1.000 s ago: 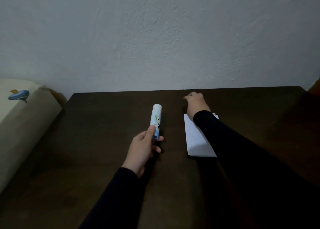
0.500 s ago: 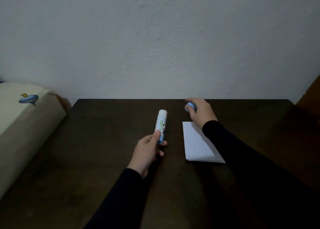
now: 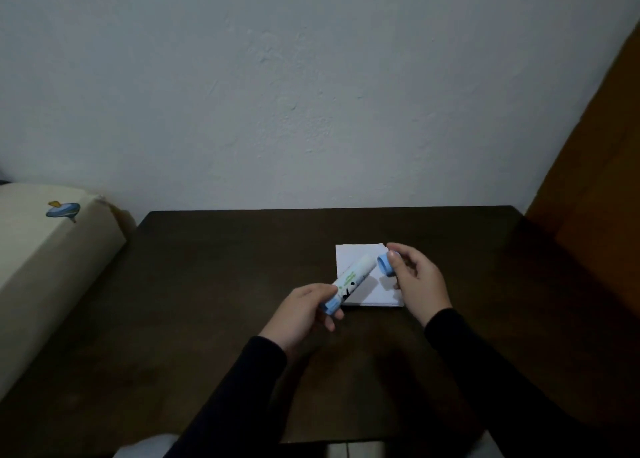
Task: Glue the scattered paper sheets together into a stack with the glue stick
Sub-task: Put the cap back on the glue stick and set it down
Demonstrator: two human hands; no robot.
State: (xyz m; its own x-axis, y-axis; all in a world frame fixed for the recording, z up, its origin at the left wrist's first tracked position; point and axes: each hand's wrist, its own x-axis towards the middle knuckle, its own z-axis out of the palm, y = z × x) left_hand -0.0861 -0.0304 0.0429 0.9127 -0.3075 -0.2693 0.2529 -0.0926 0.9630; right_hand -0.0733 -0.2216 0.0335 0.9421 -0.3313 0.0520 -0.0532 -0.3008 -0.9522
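The glue stick (image 3: 353,281) sits just below the middle of the frame, a white plastic tube with green and black print, slanting from lower left to upper right above the table. Its pale blue base end lies inside the left hand (image 3: 301,313), whose fingers and thumb curl round that end, so most of the tube juts out of the grip toward the upper right. The tube's bare white far end points at the blue cap (image 3: 385,265), a short round plastic piece with its open mouth turned toward the tube and a small gap between the two. The right hand (image 3: 420,284) pinches the cap between thumb and fingertips, the remaining fingers loosely bent behind it.

Beneath and behind both, the paper sheets (image 3: 360,255) lie flat as a small white rectangular pile, edges nearly flush, one corner poking out at the upper right; the tube crosses over the pile's left part, and the right hand covers its right edge. Faint ruling on the paper is too dim to be sure of.

The table (image 3: 214,284) is dark brown wood with a dull grain. Black sleeves (image 3: 249,395) cover both forearms. A rough white plastered wall (image 3: 311,93) fills the upper frame; a cream padded object (image 3: 45,260) with a small blue and yellow print lies at the left edge, and an orange-brown panel (image 3: 602,152) at the right.
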